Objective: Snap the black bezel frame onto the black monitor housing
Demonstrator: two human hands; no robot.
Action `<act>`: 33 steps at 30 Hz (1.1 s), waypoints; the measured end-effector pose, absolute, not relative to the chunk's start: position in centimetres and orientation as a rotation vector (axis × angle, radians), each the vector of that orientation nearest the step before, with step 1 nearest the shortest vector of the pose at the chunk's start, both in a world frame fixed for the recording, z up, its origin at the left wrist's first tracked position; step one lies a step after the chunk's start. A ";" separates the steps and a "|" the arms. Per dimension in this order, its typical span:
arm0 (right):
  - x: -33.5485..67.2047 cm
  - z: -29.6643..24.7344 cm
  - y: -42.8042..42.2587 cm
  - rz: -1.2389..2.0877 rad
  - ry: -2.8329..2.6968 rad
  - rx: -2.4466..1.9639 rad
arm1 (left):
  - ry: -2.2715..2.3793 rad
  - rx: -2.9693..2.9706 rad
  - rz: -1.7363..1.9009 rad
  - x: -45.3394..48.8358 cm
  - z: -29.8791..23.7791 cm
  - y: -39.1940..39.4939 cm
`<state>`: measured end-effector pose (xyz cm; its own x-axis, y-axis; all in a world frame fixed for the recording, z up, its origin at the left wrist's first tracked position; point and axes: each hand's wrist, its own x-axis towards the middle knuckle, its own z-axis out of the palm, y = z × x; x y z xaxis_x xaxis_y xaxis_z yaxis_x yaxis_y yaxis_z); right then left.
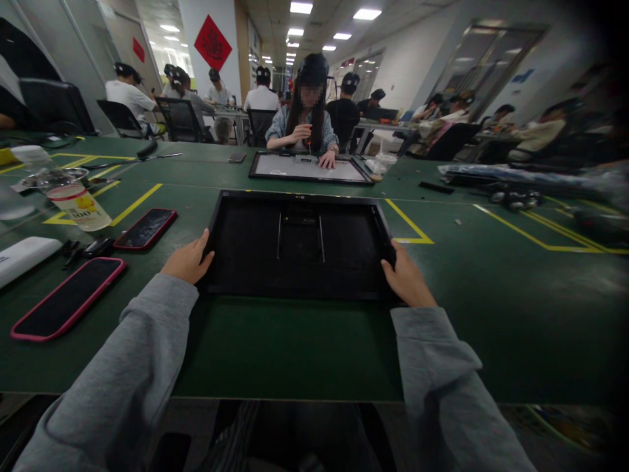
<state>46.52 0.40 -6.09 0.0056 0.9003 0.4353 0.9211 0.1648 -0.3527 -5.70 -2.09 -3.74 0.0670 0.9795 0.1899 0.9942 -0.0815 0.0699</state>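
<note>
A black rectangular monitor housing [246,249], hollow side up, lies in front of me on the green table. Two thin metal strips run across its middle. My left hand [189,257] is closed round its left edge, thumb over the rim. On the opposite edge my right hand [407,275] grips in the same way, its thumb inside the rim and the other fingers mostly hidden beneath. Both arms are stretched forward in grey sleeves.
Two red-cased phones [69,298] [146,229], a white power bank [29,259] and a drink bottle [78,203] lie at left. Across the table [295,354], a co-worker holds a screwdriver over a display panel [280,164]. Plastic-wrapped parts [515,176] lie at right.
</note>
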 end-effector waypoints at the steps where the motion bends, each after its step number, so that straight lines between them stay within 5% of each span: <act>1: 46.5 -6.1 0.4 -0.048 -1.875 -1.720 | -2.078 -2.235 -0.282 -5.6 -3.7 -2.1; 33: 46.9 -6.3 0.7 -0.043 -1.943 -1.710 | -2.180 -2.245 -0.176 -5.6 -3.8 -2.2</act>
